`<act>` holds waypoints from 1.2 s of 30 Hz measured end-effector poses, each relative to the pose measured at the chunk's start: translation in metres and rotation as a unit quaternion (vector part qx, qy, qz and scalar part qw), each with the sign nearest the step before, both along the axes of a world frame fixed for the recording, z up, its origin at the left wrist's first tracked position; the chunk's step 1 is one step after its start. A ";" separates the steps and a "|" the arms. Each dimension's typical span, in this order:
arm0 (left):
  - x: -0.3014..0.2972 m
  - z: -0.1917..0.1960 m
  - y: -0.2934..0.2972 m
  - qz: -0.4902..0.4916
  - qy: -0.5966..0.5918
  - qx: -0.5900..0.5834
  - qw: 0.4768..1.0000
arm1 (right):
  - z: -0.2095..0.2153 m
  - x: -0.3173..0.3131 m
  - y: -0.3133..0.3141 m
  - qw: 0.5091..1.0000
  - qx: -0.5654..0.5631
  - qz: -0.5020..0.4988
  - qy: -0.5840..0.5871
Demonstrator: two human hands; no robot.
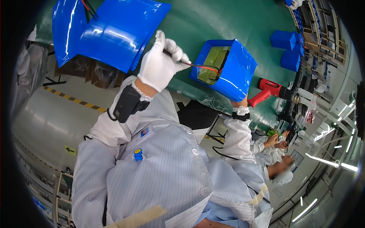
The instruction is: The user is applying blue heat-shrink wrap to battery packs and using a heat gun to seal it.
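My left hand (156, 66), in a white glove, is closed in a pinch on a red and black wire lead (201, 66). The lead runs right into the open end of a blue plastic sleeve (239, 68). Inside the sleeve sits a yellow-green block (215, 60), partly covered by the film. My right hand (239, 103) is at the near side of the sleeve; only its wrist end shows and its fingers are hidden. Left of my left hand lie large flat blue sleeves (118, 32), overlapping.
A green table (213, 22) bears everything. A red and black heat gun (268, 91) lies close by my right wrist. Blue boxes (285, 40) stand farther right. A co-worker (277, 167) in white works along the right side. Red and black wires (88, 8) show at the far left.
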State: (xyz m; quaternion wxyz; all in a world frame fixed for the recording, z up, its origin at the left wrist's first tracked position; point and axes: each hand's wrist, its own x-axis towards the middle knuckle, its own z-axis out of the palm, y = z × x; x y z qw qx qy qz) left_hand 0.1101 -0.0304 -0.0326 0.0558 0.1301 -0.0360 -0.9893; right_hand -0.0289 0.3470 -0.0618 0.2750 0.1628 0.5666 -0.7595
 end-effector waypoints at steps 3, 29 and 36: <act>0.002 0.007 0.011 0.016 -0.003 -0.018 1.000 | -0.009 0.001 0.006 0.996 -0.006 0.080 0.044; -0.058 -0.034 0.043 -0.096 0.059 -0.956 0.270 | -0.020 0.003 0.021 0.547 0.452 0.493 0.504; -0.070 -0.018 0.035 -0.176 0.067 -0.950 0.248 | -0.029 0.002 0.013 0.539 0.443 0.494 0.519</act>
